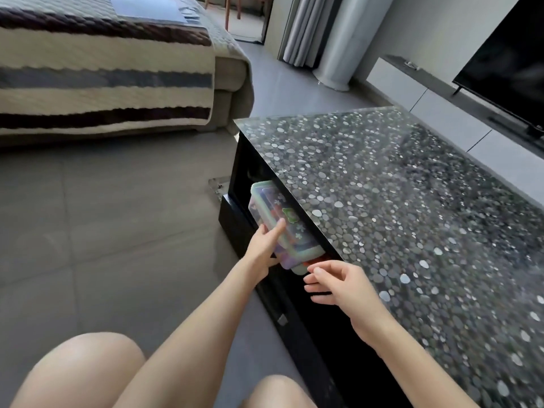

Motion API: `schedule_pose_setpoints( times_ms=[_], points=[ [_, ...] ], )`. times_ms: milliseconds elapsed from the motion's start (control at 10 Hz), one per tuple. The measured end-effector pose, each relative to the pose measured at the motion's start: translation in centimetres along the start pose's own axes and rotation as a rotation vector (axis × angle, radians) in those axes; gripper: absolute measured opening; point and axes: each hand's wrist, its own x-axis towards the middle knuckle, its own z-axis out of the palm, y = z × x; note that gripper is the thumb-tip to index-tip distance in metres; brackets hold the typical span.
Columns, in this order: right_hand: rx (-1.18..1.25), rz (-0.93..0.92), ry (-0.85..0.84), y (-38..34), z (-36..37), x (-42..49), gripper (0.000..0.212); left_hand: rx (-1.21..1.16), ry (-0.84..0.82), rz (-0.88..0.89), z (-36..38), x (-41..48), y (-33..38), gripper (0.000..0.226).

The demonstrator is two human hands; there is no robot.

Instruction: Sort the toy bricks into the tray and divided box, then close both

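Translucent plastic box (273, 219) under pebble-patterned glass table (412, 201); left hand (263, 245) gripping.

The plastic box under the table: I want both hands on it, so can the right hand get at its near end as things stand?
Probably yes. The right hand hovers open just short of the plastic box, nothing between them, while the left hand already grips its side.

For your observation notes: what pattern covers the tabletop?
Pale pebble shapes scattered on a dark ground cover the tabletop, seen clearly in the head view.

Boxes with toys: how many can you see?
1 for sure: a clear plastic box in the shelf under the table, held by the left hand. Another may hide beneath it.
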Motion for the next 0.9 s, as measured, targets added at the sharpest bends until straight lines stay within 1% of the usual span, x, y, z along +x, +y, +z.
schedule_pose_setpoints(
  times_ms=[100,200,300,500,600,700,800,900],
  points=[
    [-0.003,-0.028,-0.028,-1.0,-0.7,-0.6,0.017,-0.062,0.236,-0.100,0.3,0.5,1.1,0.032],
    [0.029,-0.032,-0.072,-2.3,-1.4,-1.2,0.019,-0.135,0.259,-0.092,0.6,1.0,1.8,0.036],
    [0.032,-0.067,-0.050,-3.5,-2.3,-1.1,0.020,-0.229,0.196,-0.087,1.6,1.2,2.7,0.035],
    [0.020,-0.104,0.072,-4.4,-4.1,0.5,0.021,-0.252,0.103,-0.099,2.9,2.1,3.5,0.037],
    [0.028,-0.102,0.084,-4.1,-4.8,1.0,0.021,-0.273,0.069,-0.114,3.6,2.4,3.8,0.041],
    [0.036,-0.102,0.084,-3.8,-5.5,1.2,0.021,-0.268,0.066,-0.117,4.1,2.7,3.9,0.041],
    [0.049,-0.105,0.079,-3.6,-5.7,1.1,0.020,-0.249,0.080,-0.115,4.0,2.6,4.1,0.046],
    [0.075,-0.082,0.098,-3.7,-6.0,0.5,0.020,-0.209,0.180,-0.110,3.1,2.7,4.5,0.049]
  ],
)
